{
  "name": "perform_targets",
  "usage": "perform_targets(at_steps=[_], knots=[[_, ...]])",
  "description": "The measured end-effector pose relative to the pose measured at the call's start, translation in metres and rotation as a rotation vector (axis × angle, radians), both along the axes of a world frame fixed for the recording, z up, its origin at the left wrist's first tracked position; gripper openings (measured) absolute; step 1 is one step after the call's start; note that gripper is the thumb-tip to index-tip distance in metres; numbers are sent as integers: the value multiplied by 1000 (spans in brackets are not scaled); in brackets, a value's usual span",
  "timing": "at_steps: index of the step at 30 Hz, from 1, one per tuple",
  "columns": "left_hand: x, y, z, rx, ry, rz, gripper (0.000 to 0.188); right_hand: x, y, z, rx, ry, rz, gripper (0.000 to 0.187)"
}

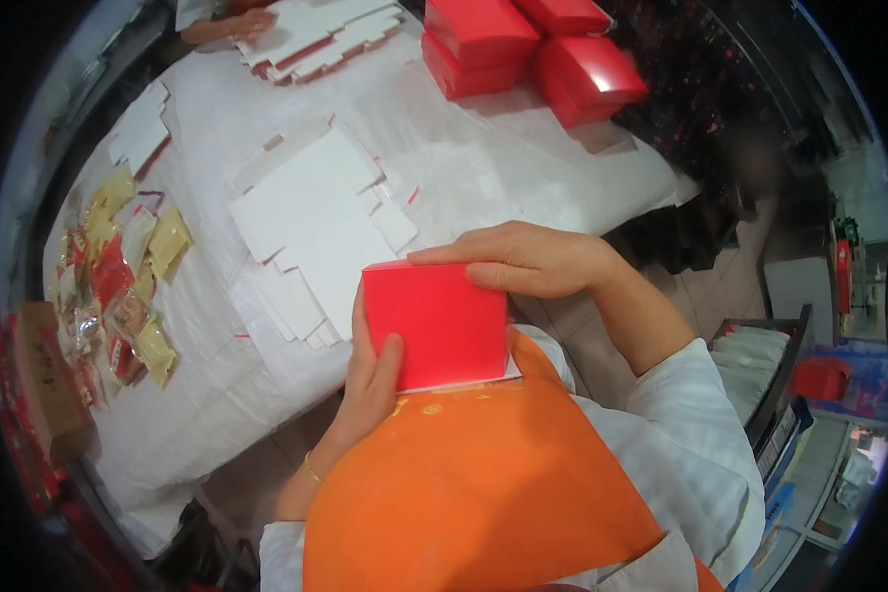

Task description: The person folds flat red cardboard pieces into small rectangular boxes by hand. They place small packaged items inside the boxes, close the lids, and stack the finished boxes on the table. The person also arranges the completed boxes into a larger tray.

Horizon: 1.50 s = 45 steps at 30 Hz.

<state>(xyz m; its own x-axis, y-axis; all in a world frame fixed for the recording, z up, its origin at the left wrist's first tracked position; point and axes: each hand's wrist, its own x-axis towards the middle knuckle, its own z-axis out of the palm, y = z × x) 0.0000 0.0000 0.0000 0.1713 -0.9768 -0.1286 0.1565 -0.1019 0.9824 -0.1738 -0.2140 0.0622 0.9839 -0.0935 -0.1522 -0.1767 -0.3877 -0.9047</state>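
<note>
Both my hands hold a red cardboard box (434,321) close to my chest, above my orange apron (474,483). My left hand (370,380) grips its left side from below, thumb pressed on the red face. Across the box's top edge lies my right hand (523,259), fingers flat and pointing left. A white flap of the box shows along its lower edge.
A pile of flat white box blanks (311,222) lies on the white-covered table (483,168). Finished red boxes (523,44) are stacked at the far side. Small packets (123,281) lie at the left. Another person's hand (242,25) rests on more blanks far left.
</note>
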Motion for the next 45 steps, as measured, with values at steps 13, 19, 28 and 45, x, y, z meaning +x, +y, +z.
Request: perform_targets(at_steps=[13,19,28,45], knots=[[61,-59,-34,-476,434,401,84,96,7,-47,654,-400,-727,74],[44,-59,-45,-332,167,768,72,103,82,-95,290,-351,-660,85],[59,-25,-9,48,7,405,83,65,4,-55,306,-281,-668,88],[17,35,-30,-93,332,389,47,73,26,-87,587,-133,-903,48]])
